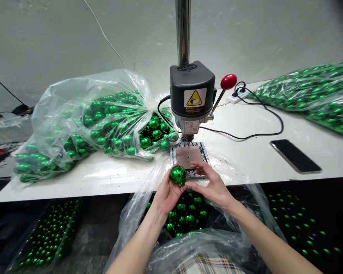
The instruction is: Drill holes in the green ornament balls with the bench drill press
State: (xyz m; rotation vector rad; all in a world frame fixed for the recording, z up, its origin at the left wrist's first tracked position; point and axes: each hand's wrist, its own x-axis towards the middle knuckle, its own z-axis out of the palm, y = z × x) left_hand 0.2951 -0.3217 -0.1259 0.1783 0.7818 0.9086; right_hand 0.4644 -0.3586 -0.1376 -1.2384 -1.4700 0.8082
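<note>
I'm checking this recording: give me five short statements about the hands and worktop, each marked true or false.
1. The left hand holds a green ball. True.
2. The right hand grips the lever knob. False: it is beside the green ball.
3. The phone lies to the right of the drill press. True.
4. The lever knob is blue. False: it is red.
5. The drill press bears a yellow warning label. True.

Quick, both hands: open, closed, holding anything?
Left hand: holding a green ball.
Right hand: open, beside the ball; contact can't be told.
</note>
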